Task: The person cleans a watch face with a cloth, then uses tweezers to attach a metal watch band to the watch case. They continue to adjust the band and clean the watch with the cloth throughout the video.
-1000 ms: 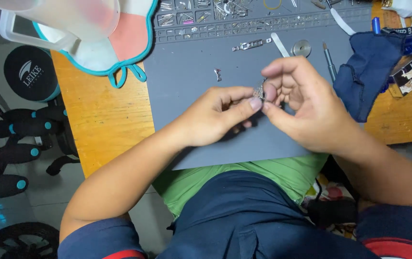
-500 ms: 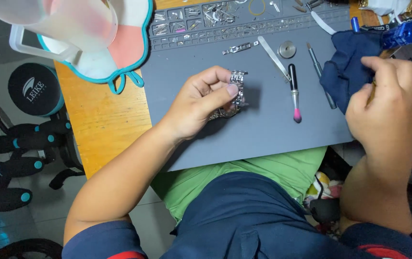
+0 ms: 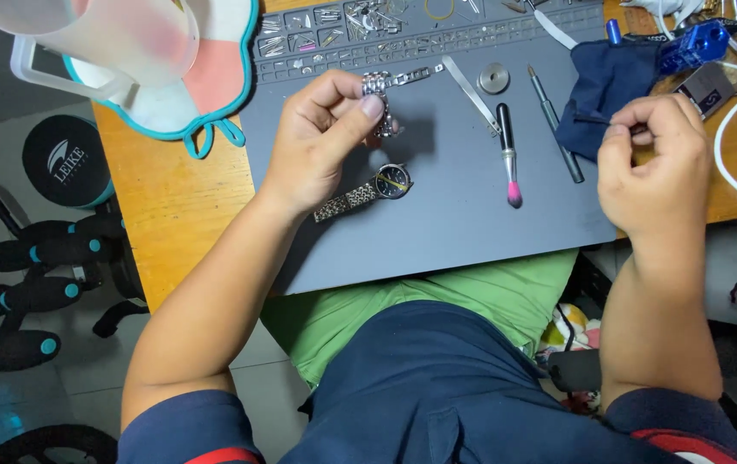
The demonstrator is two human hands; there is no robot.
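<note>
I see a wooden table [image 3: 171, 206] carrying a grey work mat [image 3: 446, 215], with a tiled floor and dumbbells [image 3: 25, 292] off to the left. On the mat lie a pink-tipped brush [image 3: 508, 155], a screwdriver [image 3: 555, 125] and a dark blue cloth [image 3: 605, 86]. My left hand [image 3: 317, 146] is raised, its fingers pinching a metal watch bracelet [image 3: 379, 103]; the watch [image 3: 377, 187] lies just beneath. My right hand [image 3: 656, 163] hovers curled, fingers pinched on something thin and dark by the cloth.
</note>
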